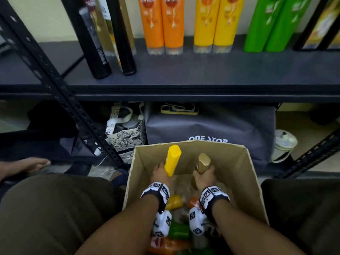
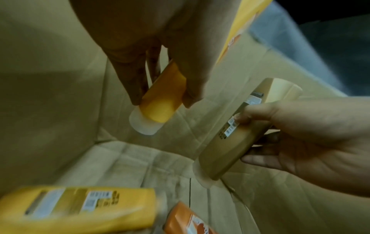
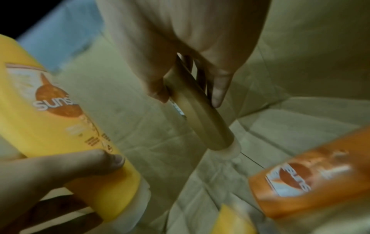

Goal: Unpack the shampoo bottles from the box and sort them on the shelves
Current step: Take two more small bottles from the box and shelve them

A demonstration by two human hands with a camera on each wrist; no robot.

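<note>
Inside the cardboard box (image 1: 246, 173) my left hand (image 1: 161, 173) grips a yellow shampoo bottle (image 1: 172, 159), cap end down, its base pointing up over the box rim. The left wrist view shows the same yellow bottle (image 2: 162, 101) with fingers wrapped round it. My right hand (image 1: 204, 178) grips a gold bottle (image 1: 202, 162), also cap down; the right wrist view has that gold bottle (image 3: 202, 117) pinched between thumb and fingers. More bottles lie on the box floor: yellow (image 2: 80, 207), orange (image 3: 312, 178) and green (image 1: 179, 230).
The dark shelf (image 1: 184, 74) ahead carries black bottles (image 1: 95, 43), orange (image 1: 161, 24), yellow (image 1: 215, 24) and green (image 1: 272, 24) pairs. Below it sit a grey bag (image 1: 211, 126), a patterned bag (image 1: 127, 133) and a phone (image 1: 179, 109). A slanted shelf post (image 1: 60, 89) stands left.
</note>
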